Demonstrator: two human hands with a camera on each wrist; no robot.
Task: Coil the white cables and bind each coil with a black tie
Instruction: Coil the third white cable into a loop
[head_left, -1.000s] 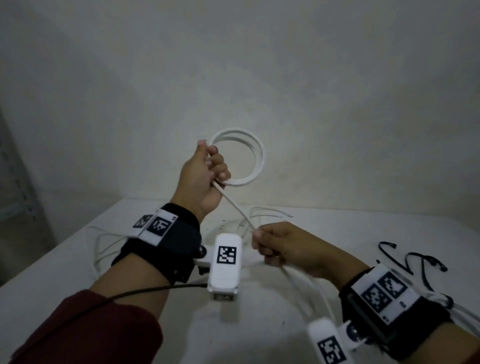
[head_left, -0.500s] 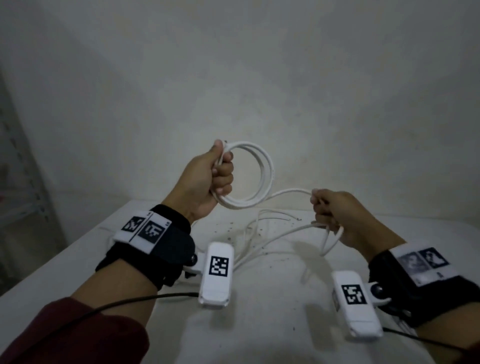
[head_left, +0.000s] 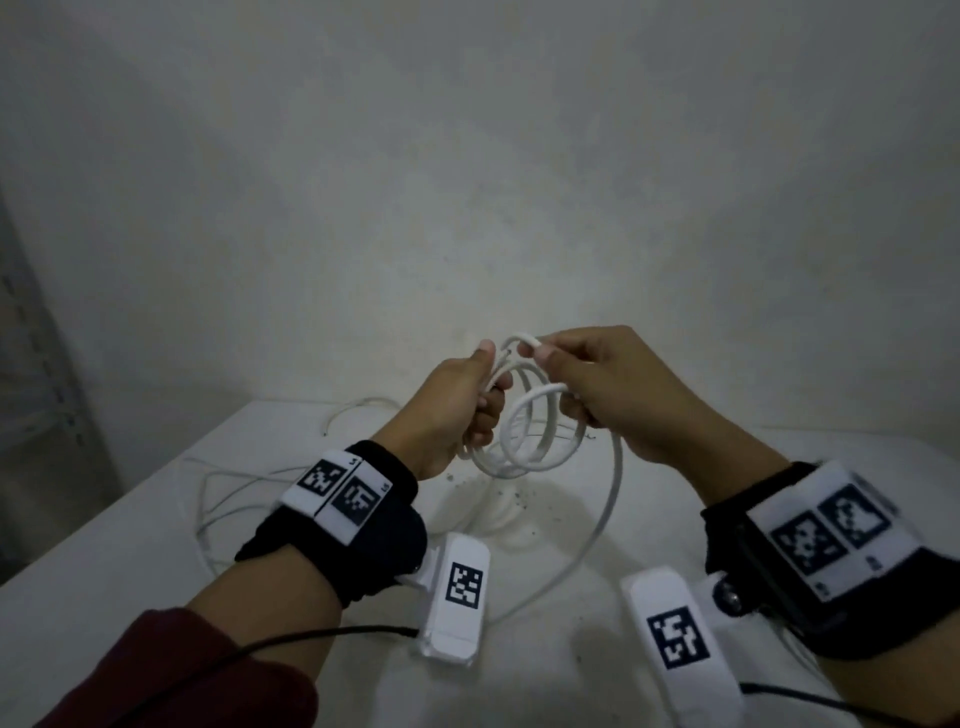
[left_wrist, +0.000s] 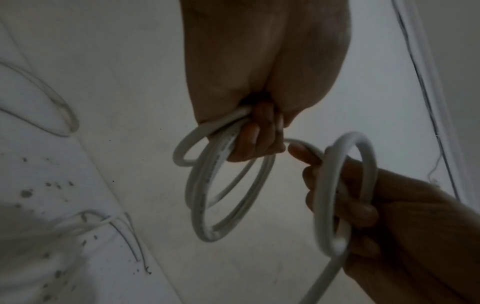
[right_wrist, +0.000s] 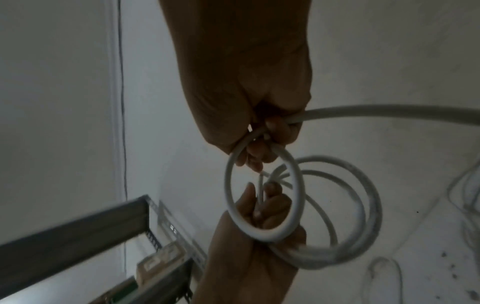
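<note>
The right hand (head_left: 618, 395) has swung back in to lay a fresh loop against the white cable (head_left: 524, 436) coil clamped in the left hand (head_left: 452, 415), fingers curled on it above the table (head_left: 597, 675); slack trails, no tie yet applied.

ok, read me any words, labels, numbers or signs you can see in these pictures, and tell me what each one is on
No text can be read for certain.
Left wristband: two black-and-white square code markers, with tiny characters beside them, too small to read.
Right wristband: two code markers, small marks below them blurred.
White wrist camera units: one code marker each, no words.
White cable coil: a faint printed line along it, blurred.
</note>
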